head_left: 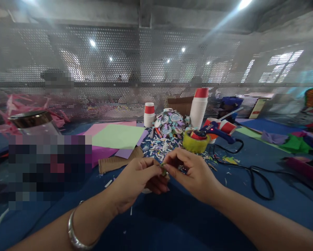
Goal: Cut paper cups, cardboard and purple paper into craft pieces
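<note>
From my remote seat I see a dark blue table [188, 226], paper scraps [159, 144] strewn mid-surface, layered coloured sheets [117, 136] to the left, a tall white cup stack [197, 115], a looped black cable [250, 169].

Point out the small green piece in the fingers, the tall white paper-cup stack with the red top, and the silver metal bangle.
Small green piece [163, 170]: head view, its visible middle.
Tall white paper-cup stack [198, 111]: head view, white side.
Silver metal bangle [71, 229]: head view, outer band.
</note>
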Demonstrator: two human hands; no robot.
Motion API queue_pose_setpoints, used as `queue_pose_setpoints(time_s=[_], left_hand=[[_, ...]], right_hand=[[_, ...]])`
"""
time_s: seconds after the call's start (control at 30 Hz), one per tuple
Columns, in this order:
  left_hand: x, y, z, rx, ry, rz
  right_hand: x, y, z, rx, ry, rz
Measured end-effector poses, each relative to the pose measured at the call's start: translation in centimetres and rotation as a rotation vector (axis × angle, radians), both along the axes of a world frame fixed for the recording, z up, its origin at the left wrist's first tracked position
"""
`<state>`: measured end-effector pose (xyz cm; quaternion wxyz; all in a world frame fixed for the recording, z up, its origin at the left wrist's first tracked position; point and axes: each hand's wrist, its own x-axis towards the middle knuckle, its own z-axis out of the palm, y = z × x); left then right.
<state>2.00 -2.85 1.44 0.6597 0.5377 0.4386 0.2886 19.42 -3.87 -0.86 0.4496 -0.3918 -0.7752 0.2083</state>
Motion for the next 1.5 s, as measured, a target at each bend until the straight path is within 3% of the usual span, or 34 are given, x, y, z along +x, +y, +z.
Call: queue_pose_setpoints(time_s=[0.87,1.07,1.23,1.4,1.5], left_hand=[[-0.4,0.2,-0.5,-0.054,-0.217,0.034],[-0.4,0.0,-0.5,0.140,-0.068,0.011],[-0.5,-0.2,-0.1,0.402,0.158,-0.010],[-1.1,-0.6,0.0,0.989,0.470,-0.009],[-1.5,-0.7,-0.1,1.230,0.595,-0.077]], right_hand=[[0.3,-0.2,0.1,0.084,0.024,0.108],[0.3,-0.1,0.1,0.062,0.035,0.086],[-0.1,-0.1,0.1,-0.086,0.081,-0.001],[-0.1,0.0,-0.3,-0.240,0.210,0.104],[0.0,-0.1,-0.6,-0.262,0.200,0.141]])
